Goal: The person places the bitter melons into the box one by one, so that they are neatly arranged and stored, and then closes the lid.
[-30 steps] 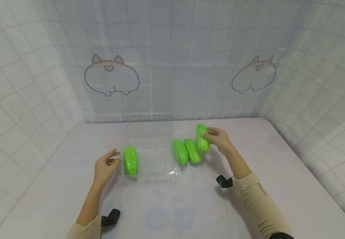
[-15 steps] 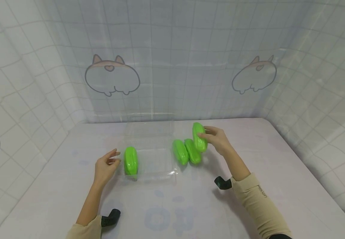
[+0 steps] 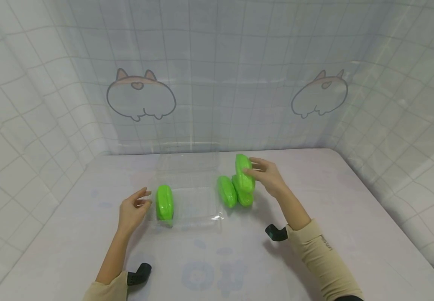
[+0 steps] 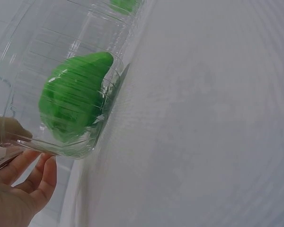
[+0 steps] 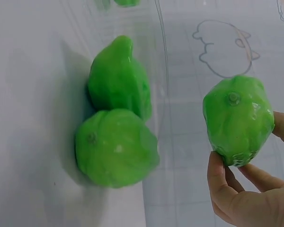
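Observation:
My right hand [image 3: 269, 175] holds up a glossy green gourd-like toy vegetable [image 3: 244, 172], thumb on one side and fingers on the other. In the right wrist view its blunt stem end [image 5: 234, 98] faces the camera. Below it two matching vegetables lie side by side on the table, one [image 3: 227, 191] nearer the box, the other [image 3: 245, 198] partly hidden by the held one. A clear plastic box [image 3: 198, 205] with a raised lid stands left of them, another green vegetable [image 4: 73, 97] inside its left end. My left hand [image 3: 132, 211] pinches the box's left edge.
A pale cloth-covered table [image 3: 202, 259] extends around the box. Behind it hangs a gridded curtain [image 3: 217, 96] with cartoon animal outlines. Dark wrist camera mounts stick out by the left sleeve [image 3: 108, 288] and the right sleeve [image 3: 322, 255].
My right hand has moved left with the green vegetable, which now overlaps one lying on the table in the head view. My left hand and the box have stayed put.

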